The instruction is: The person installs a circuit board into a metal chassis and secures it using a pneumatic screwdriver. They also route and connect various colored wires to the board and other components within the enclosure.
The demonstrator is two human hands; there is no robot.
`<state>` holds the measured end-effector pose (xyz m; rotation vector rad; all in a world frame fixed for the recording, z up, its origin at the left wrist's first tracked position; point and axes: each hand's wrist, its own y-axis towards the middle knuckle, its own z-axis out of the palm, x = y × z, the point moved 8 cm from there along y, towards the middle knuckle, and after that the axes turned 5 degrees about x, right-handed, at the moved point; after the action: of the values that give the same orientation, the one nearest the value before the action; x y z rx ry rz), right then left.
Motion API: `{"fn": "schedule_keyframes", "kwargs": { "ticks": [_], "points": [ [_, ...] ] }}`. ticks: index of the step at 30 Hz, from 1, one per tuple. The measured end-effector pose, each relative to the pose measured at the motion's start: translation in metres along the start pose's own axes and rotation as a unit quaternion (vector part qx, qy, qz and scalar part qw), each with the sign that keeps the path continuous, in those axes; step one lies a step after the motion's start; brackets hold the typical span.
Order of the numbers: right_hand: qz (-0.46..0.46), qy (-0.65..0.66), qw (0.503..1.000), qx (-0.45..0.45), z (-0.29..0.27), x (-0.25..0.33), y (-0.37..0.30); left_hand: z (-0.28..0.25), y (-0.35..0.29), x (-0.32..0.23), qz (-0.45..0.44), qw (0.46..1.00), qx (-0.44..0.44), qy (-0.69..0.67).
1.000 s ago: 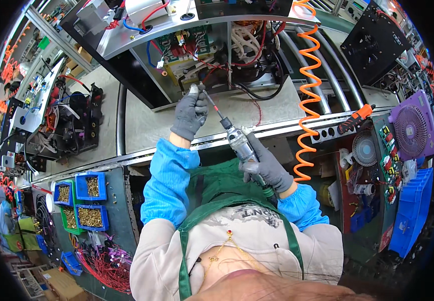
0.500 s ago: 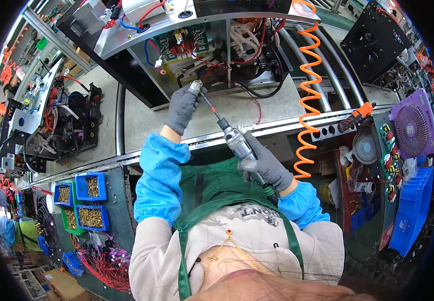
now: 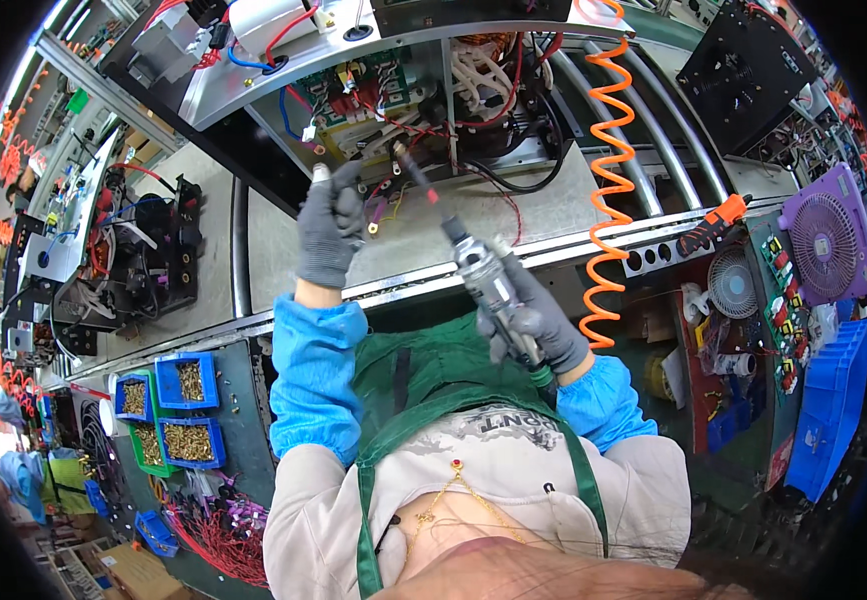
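Observation:
My right hand (image 3: pixel 538 318), in a grey glove, grips a silver power screwdriver (image 3: pixel 493 290). Its long bit, blurred, points up and left toward the open black metal cabinet (image 3: pixel 283 165), apart from my left hand. My left hand (image 3: pixel 330 228), also gloved and with a white fingertip, is by the cabinet's lower front edge. Its fingers are curled, and what they hold, if anything, is hidden. Beside it hang leads with ring terminals (image 3: pixel 373 228). Inside the cabinet are a green circuit board (image 3: pixel 393 80), white cables (image 3: pixel 483 75) and red wires.
An orange coiled hose (image 3: pixel 613 190) hangs right of the cabinet, in front of metal rollers (image 3: pixel 653 140). An orange-and-black tool (image 3: pixel 713 225) rests on the bench edge. At left stand another wired unit (image 3: pixel 153 240) and blue bins of brass screws (image 3: pixel 191 440). A purple fan (image 3: pixel 823 240) is at right.
My left hand has moved left, away from the screwdriver bit. The screwdriver has shifted slightly right and down, and the ring-terminal leads now show beside my left hand.

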<state>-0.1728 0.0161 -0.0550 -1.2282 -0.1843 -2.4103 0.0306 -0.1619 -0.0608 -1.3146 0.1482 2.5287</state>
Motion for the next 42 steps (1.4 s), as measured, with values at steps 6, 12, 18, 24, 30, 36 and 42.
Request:
{"fn": "schedule_keyframes", "kwargs": {
  "ticks": [6, 12, 18, 24, 30, 36, 42],
  "points": [
    [-0.02, -0.144, 0.988, -0.06, 0.0, 0.052, 0.043, -0.004, 0.037, 0.002, -0.048, 0.987, -0.079, 0.13],
    [-0.064, -0.133, 0.988, -0.043, -0.002, 0.052, 0.077, 0.004, 0.072, 0.007, -0.02, 0.998, -0.056, 0.016],
    [-0.074, -0.008, 0.997, 0.001, 0.004, 0.048, 0.076, 0.014, 0.076, 0.005, -0.004, 0.989, -0.076, -0.129],
    [-0.058, -0.014, 0.998, -0.027, 0.017, 0.043, 0.078, 0.008, 0.08, -0.003, -0.011, 0.993, -0.048, -0.107],
    [-0.081, 0.183, 0.98, 0.012, 0.049, 0.035, 0.081, -0.005, 0.085, -0.005, -0.001, 0.999, -0.035, 0.014],
    [-0.065, 0.181, 0.981, -0.022, 0.053, 0.029, 0.084, -0.011, 0.083, -0.026, 0.202, 0.874, -0.057, 0.437],
    [-0.079, 0.201, 0.976, -0.014, 0.056, 0.029, 0.088, -0.015, 0.088, -0.022, 0.13, 0.922, -0.072, 0.357]
  ]
}}
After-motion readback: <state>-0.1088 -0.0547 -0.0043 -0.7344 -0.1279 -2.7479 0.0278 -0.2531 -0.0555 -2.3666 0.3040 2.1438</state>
